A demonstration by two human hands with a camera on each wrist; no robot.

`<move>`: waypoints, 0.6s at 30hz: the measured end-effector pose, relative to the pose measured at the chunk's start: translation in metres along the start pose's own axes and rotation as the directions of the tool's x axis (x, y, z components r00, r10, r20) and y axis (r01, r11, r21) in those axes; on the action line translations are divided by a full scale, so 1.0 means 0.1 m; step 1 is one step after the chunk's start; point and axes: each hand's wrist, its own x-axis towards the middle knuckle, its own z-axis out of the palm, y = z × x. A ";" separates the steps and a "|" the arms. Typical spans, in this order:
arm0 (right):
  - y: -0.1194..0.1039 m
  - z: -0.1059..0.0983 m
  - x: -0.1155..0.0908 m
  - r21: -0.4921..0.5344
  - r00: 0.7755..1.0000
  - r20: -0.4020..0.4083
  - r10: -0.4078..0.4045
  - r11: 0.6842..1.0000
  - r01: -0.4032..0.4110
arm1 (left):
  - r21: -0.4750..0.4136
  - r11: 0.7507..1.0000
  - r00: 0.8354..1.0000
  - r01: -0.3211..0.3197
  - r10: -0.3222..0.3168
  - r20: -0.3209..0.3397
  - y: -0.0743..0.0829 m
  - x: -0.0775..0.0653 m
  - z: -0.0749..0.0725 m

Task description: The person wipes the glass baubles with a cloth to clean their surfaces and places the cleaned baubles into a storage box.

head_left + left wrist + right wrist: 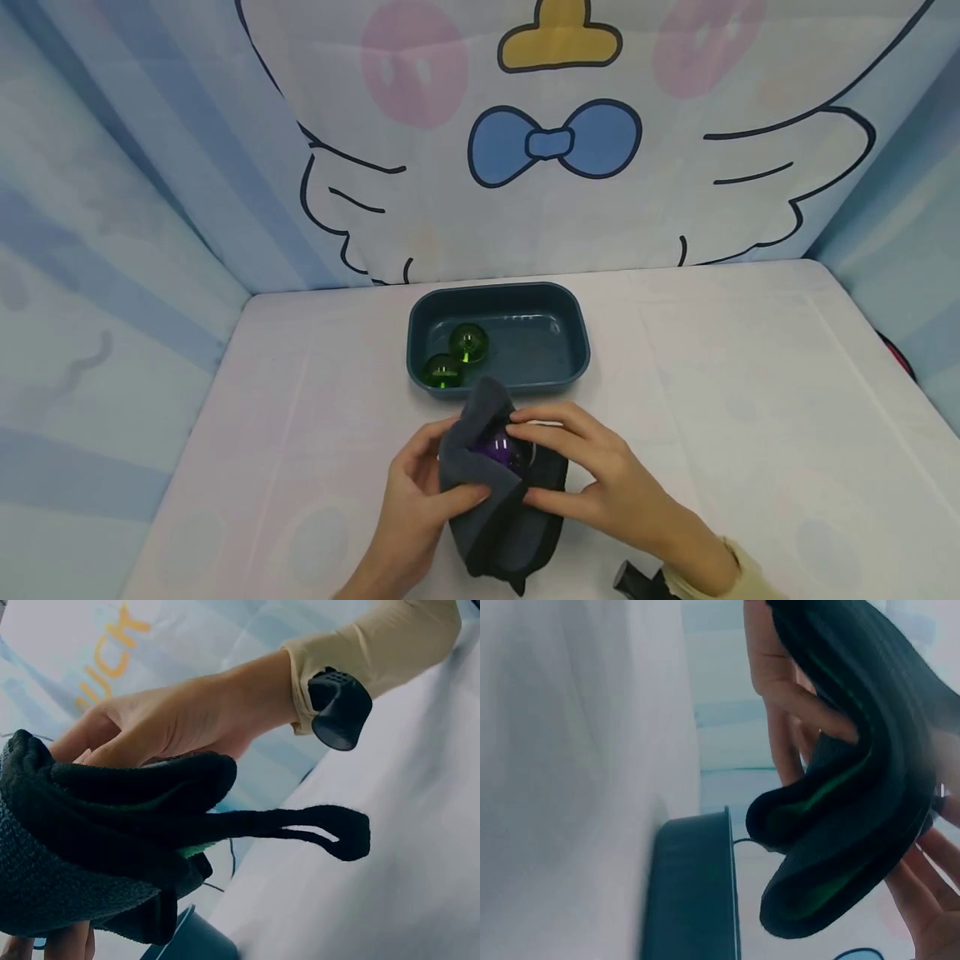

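Observation:
A folded dark grey cloth (471, 462) is held up near the front of the table, wrapped partly around a glossy purple ball (501, 447). My left hand (420, 496) grips the cloth from the left, thumb on its front. From the right, my right hand (588, 462) pinches the ball, fingertips at its upper edge and thumb at the lower one, against the cloth. Seen from the left wrist, the cloth (82, 855) has a narrow loop (351, 834) sticking out. Its folds (900, 757) show green inner edges in the right wrist view.
Just beyond the cloth stands a dark teal tray (576, 342). Two clear green balls, one (468, 342) behind the other (442, 372), lie at its left end. A black device (637, 581) sits by the right sleeve. Printed curtains (555, 225) enclose the white table.

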 end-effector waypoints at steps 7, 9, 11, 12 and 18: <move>-0.04 0.01 0.01 -0.051 0.997 0.036 0.064 0.997 -0.062 | 0.007 0.998 0.996 -0.064 0.064 0.056 0.00 -0.01 -0.03; -0.05 -0.01 0.02 -0.025 0.993 0.054 0.104 0.994 -0.103 | -0.010 0.997 0.993 -0.080 0.081 0.088 0.00 -0.01 -0.04; -0.04 -0.03 0.03 0.028 0.985 0.083 0.148 0.988 -0.151 | -0.026 0.996 0.989 -0.091 0.093 0.114 0.00 -0.01 -0.05; -0.04 -0.04 0.03 0.056 0.980 0.098 0.171 0.983 -0.177 | -0.035 0.995 0.988 -0.092 0.096 0.124 -0.01 -0.02 -0.06; -0.03 -0.07 0.02 0.072 0.948 0.160 0.275 0.955 -0.289 | -0.042 0.996 0.989 -0.073 0.078 0.126 -0.01 -0.02 -0.06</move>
